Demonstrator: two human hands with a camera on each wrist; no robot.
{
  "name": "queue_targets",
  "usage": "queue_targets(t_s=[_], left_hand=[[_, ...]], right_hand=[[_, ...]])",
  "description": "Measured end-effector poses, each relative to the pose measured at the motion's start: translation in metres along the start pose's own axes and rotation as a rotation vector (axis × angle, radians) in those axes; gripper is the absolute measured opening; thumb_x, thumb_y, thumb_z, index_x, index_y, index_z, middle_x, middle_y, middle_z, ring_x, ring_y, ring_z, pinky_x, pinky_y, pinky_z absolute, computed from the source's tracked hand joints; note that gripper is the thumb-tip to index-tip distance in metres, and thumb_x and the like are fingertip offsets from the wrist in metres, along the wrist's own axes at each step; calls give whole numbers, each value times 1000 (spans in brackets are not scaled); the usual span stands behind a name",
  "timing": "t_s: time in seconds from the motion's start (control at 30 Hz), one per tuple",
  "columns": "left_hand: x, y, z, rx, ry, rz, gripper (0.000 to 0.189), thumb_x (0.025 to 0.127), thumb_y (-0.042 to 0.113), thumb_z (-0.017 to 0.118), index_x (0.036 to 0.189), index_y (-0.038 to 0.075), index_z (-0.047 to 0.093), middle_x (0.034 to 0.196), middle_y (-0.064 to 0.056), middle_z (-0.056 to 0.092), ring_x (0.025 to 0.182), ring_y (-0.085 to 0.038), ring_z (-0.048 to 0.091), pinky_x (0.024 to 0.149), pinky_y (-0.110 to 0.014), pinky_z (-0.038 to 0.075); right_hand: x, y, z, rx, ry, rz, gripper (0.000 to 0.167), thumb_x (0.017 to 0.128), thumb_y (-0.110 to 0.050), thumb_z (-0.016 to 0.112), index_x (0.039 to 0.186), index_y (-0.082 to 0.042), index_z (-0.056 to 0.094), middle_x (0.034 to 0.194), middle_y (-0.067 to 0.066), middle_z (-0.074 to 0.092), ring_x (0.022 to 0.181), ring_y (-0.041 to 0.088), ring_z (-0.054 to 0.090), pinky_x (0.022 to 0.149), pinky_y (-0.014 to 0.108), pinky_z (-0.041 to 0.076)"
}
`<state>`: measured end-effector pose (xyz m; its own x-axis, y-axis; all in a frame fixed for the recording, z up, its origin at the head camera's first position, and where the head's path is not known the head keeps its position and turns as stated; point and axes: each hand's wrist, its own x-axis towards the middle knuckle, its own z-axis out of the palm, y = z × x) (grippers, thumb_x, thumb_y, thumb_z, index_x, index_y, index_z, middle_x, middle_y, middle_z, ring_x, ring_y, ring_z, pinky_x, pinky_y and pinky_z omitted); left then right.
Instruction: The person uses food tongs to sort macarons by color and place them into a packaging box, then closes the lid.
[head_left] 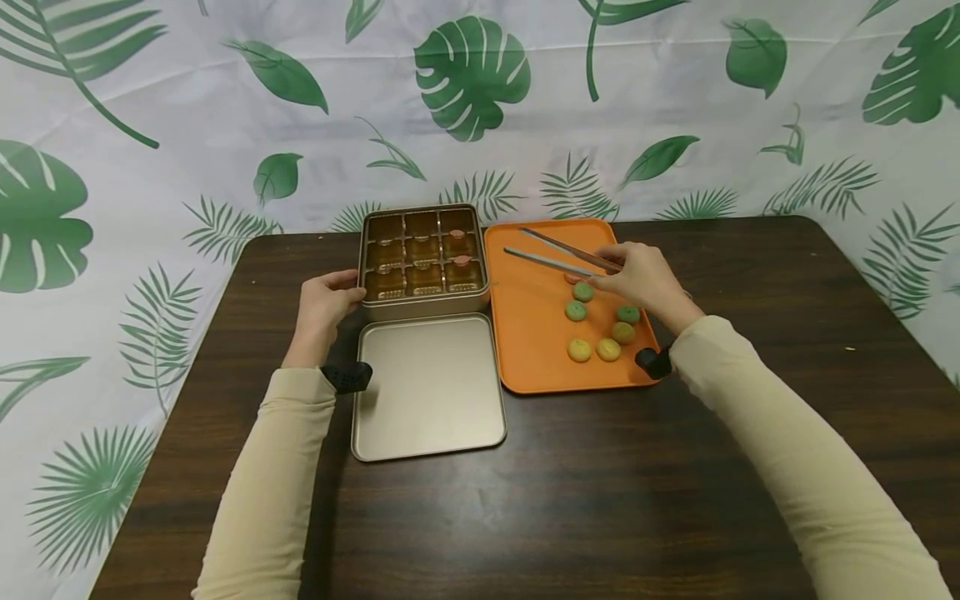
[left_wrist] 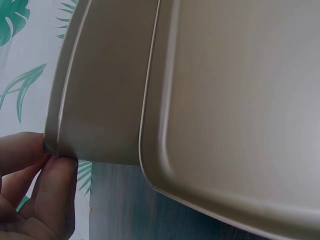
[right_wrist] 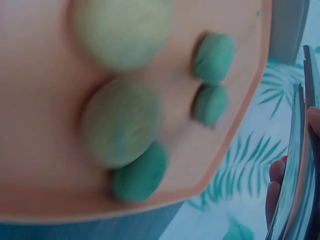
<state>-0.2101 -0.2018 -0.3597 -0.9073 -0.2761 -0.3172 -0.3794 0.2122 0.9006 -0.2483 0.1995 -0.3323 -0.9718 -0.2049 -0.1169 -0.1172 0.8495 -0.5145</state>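
My left hand (head_left: 324,312) pinches the near-left corner of a gold tin box (head_left: 427,310), thumb and fingertips at its rim. Inside the box is a clear nine-compartment insert (head_left: 386,283); two pink round pieces (head_left: 461,260) lie in its right column. My right hand (head_left: 637,275) holds metal tongs (head_left: 551,262) above an orange tray (head_left: 528,350). The tongs' tips point left, apart, with nothing between them. Small round cake-like pieces lie on the tray: green (head_left: 576,311), yellow (head_left: 579,350), a darker yellow (right_wrist: 120,122), and a pink one (head_left: 573,277) partly hidden by the tongs.
The tin's flat gold lid (head_left: 431,392) lies in front of the box, left of the tray. All stand on a dark wooden table (head_left: 570,500). Behind it hangs a white cloth (head_left: 555,125) with green leaf prints.
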Motion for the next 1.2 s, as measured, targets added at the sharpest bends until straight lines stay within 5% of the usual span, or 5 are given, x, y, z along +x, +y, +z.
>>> queue_targets(t_s=[0.47, 1.0, 1.2], left_hand=[[1, -2, 1, -6, 9, 5, 46, 96, 5, 53, 141, 4, 46, 145, -16, 46, 126, -29, 52, 108, -35, 45], [1, 0, 1, -18, 8, 14, 46, 96, 4, 52, 142, 3, 46, 146, -15, 46, 127, -29, 51, 108, -35, 45], [0, -1, 1, -20, 4, 16, 46, 96, 4, 52, 142, 3, 45, 146, -16, 45, 128, -29, 50, 109, -34, 44]], right_hand=[[-11, 43, -9, -89, -14, 40, 51, 87, -25, 68, 128, 4, 58, 119, 29, 61, 95, 37, 59, 78, 47, 52], [-18, 69, -24, -107, -72, 70, 58, 87, -31, 68, 131, 3, 54, 128, 32, 54, 107, 43, 54, 84, 53, 49], [-16, 71, -27, -123, -84, 41, 53, 86, -27, 68, 127, 4, 58, 116, 31, 61, 90, 35, 59, 72, 44, 51]])
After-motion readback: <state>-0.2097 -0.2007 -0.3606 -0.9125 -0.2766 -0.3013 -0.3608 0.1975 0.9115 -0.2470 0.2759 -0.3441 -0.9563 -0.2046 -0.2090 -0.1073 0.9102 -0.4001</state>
